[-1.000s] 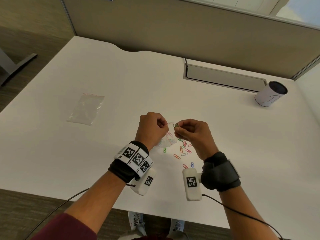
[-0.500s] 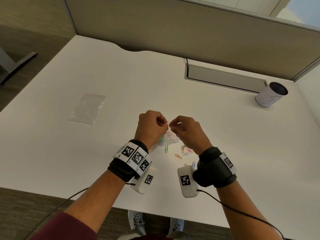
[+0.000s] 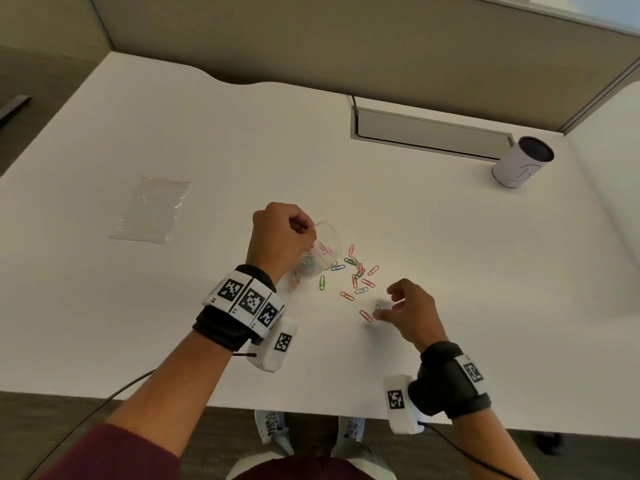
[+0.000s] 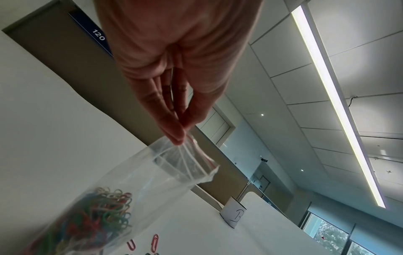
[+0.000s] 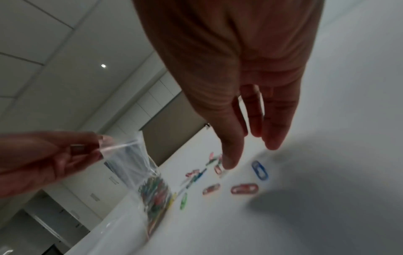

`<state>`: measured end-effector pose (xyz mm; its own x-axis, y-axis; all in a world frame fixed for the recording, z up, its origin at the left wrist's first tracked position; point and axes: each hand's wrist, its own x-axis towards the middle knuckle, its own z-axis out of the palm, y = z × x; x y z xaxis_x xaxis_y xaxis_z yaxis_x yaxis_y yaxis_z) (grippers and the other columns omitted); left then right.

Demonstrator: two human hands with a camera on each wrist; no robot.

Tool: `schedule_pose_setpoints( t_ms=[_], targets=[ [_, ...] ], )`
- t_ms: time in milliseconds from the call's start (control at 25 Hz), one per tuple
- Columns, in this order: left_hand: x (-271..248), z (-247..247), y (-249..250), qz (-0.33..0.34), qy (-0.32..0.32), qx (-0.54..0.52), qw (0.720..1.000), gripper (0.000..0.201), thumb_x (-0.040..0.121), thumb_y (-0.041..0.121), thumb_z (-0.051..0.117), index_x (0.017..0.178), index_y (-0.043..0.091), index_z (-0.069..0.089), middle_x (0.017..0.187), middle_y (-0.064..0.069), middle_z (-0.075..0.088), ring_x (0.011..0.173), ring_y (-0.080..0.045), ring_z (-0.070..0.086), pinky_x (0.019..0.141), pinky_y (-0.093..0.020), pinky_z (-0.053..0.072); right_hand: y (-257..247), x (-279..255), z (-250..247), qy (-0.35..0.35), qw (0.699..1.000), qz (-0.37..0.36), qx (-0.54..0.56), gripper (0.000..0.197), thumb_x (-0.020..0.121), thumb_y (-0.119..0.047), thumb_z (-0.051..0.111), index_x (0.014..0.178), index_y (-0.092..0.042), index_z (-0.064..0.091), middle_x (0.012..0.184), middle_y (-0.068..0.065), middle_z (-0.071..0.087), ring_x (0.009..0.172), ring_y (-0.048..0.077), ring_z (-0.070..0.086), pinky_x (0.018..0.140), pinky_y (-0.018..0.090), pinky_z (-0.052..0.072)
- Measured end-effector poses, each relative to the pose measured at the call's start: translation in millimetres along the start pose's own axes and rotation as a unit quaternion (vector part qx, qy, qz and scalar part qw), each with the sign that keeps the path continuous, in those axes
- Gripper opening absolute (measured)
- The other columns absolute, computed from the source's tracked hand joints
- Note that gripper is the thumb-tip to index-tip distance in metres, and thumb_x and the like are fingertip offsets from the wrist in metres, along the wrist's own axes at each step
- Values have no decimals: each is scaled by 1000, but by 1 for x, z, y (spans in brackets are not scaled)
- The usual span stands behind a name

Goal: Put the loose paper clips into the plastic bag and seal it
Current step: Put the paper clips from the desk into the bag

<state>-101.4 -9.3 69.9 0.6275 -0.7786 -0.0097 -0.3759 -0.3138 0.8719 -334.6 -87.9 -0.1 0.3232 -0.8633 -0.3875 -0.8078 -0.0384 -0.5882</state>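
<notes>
My left hand (image 3: 298, 233) pinches the rim of a clear plastic bag (image 3: 320, 258) and holds its mouth open above the white desk (image 3: 450, 271). Many coloured paper clips lie bunched in the bag's bottom (image 4: 102, 212). Several loose paper clips (image 3: 358, 275) are scattered on the desk just right of the bag. My right hand (image 3: 384, 306) hovers low over the nearest ones, a red clip (image 5: 244, 189) and a blue clip (image 5: 259, 170), with its fingers spread and holding nothing.
A second, flat plastic bag (image 3: 152, 209) lies on the desk to the far left. A white cylindrical cup (image 3: 521, 162) stands at the back right beside a recessed cable tray (image 3: 429, 133). A partition wall runs along the desk's back edge.
My right hand left the bag's mouth and dropped down and right toward the loose clips near the desk's front. The left hand kept hold of the bag.
</notes>
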Motion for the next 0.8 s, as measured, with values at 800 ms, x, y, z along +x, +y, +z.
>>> schedule_pose_setpoints(
  t_ms=[800],
  targets=[
    [-3, -39, -10, 0, 54, 20, 998, 2, 78, 4, 73, 78, 6, 73, 67, -8, 73, 58, -14, 70, 68, -30, 62, -40, 58, 46, 23, 972, -196, -124, 35, 84, 3, 56, 117, -5, 60, 120, 14, 55, 115, 32, 48, 91, 38, 46]
  ],
)
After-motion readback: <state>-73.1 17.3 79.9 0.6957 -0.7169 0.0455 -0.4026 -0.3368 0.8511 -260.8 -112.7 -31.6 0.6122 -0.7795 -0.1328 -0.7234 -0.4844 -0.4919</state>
